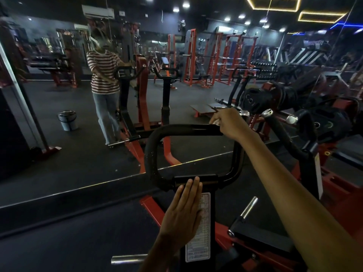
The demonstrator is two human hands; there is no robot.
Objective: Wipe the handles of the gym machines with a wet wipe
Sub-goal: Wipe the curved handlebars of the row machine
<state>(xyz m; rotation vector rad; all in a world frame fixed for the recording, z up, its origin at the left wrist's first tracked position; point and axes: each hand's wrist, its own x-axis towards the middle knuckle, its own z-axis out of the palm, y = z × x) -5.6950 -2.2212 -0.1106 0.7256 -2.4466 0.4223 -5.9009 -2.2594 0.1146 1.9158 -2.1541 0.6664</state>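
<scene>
Black loop handle point(188, 128) sits atop the machine's upright post, facing the wall mirror point(78, 114). Right hand point(228, 122) is clenched on the handle's top bar at its right end, a pale wet wipe point(216, 122) bunched under the fingers. Left hand point(183, 211) lies flat, fingers straight, on the post's printed label point(202, 232), holding nothing.

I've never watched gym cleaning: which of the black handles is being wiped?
The looped handle straight ahead: the right hand presses a wipe on its top bar. The handle to its right is untouched.
</scene>
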